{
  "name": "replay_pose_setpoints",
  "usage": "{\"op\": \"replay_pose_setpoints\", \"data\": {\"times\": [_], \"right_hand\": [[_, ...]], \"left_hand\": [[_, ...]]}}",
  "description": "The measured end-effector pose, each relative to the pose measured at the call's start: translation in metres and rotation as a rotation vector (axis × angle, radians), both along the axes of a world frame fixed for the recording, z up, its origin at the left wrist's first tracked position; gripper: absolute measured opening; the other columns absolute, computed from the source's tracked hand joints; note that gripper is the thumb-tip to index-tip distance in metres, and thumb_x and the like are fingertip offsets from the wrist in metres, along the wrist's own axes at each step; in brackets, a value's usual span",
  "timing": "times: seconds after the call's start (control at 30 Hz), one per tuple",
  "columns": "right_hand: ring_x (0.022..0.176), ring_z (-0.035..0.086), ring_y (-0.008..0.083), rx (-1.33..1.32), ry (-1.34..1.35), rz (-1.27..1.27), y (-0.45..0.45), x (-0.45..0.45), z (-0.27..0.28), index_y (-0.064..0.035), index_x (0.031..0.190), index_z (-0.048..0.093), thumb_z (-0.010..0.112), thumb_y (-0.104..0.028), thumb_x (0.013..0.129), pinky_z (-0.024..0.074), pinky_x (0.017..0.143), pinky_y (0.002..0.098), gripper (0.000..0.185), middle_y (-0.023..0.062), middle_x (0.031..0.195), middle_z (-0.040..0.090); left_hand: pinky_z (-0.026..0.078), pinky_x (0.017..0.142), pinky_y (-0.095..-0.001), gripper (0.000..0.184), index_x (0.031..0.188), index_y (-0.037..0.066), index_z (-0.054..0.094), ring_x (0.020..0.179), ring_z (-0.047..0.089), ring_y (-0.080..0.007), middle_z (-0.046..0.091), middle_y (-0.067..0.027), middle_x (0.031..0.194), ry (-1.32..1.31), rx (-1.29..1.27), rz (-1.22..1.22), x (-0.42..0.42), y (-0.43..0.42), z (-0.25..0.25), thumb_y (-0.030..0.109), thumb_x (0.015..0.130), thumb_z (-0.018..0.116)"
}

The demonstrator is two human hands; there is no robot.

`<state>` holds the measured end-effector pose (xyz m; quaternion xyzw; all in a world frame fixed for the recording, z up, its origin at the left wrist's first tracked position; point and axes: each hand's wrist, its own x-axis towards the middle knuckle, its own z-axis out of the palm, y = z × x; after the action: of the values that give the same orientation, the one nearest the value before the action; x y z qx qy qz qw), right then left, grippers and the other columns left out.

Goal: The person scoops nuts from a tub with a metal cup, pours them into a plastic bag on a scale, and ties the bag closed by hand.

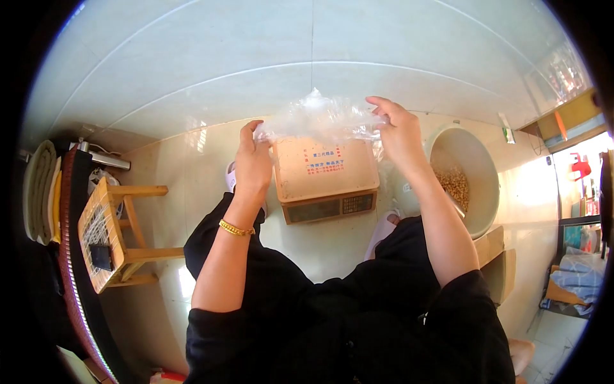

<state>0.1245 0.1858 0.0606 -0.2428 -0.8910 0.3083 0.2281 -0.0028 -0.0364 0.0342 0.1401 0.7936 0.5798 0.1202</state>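
A clear plastic bag (320,118) is stretched between my two hands, above the far edge of a weighing scale (325,169). My left hand (254,157) grips the bag's left end with thumb and fingers. At the opposite end, my right hand (400,131) pinches the plastic, with the index finger pointing out. The scale has a flat tan top with printed characters and a dark display panel on the side toward me. Right of it stands a large pale tub (483,173) holding small light-brown pieces (453,187), too small to name; a scoop-like edge shows among them.
A wooden stool (131,256) with a woven seat is on the left, and a dark flat object (101,256) lies on it. Cardboard boxes (499,265) stand below the tub. A tiled wall (307,45) rises beyond the scale. Folded cloths (41,192) hang at far left.
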Motion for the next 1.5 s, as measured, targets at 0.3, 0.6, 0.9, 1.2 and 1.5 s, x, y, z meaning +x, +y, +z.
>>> {"op": "replay_pose_setpoints", "data": {"times": [0.3, 0.6, 0.9, 1.2, 1.5], "right_hand": [[0.070, 0.055, 0.0183, -1.278, 0.417, -0.155, 0.027, 0.006, 0.022, 0.0008, 0.104, 0.058, 0.044, -0.003, 0.083, 0.0467, 0.067, 0.0334, 0.025, 0.0067, 0.077, 0.056], [0.051, 0.039, 0.0131, -1.612, 0.585, -0.347, 0.050, 0.002, -0.007, 0.0002, 0.098, 0.052, 0.040, 0.002, 0.081, 0.0364, 0.050, 0.0274, 0.021, 0.0009, 0.061, 0.042], [0.051, 0.039, 0.0117, -1.189, 0.120, -0.201, 0.024, -0.007, -0.004, -0.0024, 0.091, 0.055, 0.050, -0.004, 0.080, 0.0330, 0.044, 0.0270, 0.013, 0.0000, 0.062, 0.044], [0.064, 0.051, 0.0146, -1.136, 0.098, 0.016, 0.023, -0.003, 0.007, -0.0005, 0.107, 0.056, 0.054, -0.003, 0.074, 0.0436, 0.058, 0.0308, 0.033, 0.0057, 0.076, 0.053], [0.109, 0.049, 0.0297, 0.242, 0.236, 0.311, -0.032, -0.002, 0.020, -0.0060, 0.117, 0.050, 0.053, -0.001, 0.074, 0.0456, 0.086, 0.0384, 0.044, 0.0149, 0.116, 0.051]], "left_hand": [[0.045, 0.067, -0.0304, 0.017, 0.097, 0.004, 0.056, 0.074, 0.053, -0.0162, 0.055, -0.0044, 0.085, -0.503, 0.295, 0.031, -0.004, -0.005, 0.015, 0.015, 0.086, 0.049], [0.043, 0.082, -0.0368, 0.017, 0.081, 0.008, 0.055, 0.084, 0.052, -0.0230, 0.056, -0.0053, 0.078, -0.846, 1.070, -0.345, -0.013, -0.015, 0.023, 0.018, 0.087, 0.044], [0.040, 0.079, -0.0309, 0.052, 0.142, 0.010, 0.033, 0.067, 0.043, -0.0121, 0.038, 0.0030, 0.059, -0.633, 0.770, -0.290, -0.005, -0.014, 0.040, 0.015, 0.091, 0.044], [0.041, 0.058, -0.0231, 0.061, 0.144, 0.014, 0.029, 0.058, 0.042, -0.0061, 0.045, 0.0014, 0.062, -0.312, 0.251, -0.091, 0.004, 0.000, 0.029, 0.004, 0.087, 0.049], [0.040, 0.052, -0.0219, 0.065, 0.145, 0.023, 0.027, 0.051, 0.042, -0.0049, 0.043, 0.0036, 0.056, -0.105, 0.079, -0.331, 0.022, 0.010, 0.027, 0.005, 0.088, 0.051]]}}
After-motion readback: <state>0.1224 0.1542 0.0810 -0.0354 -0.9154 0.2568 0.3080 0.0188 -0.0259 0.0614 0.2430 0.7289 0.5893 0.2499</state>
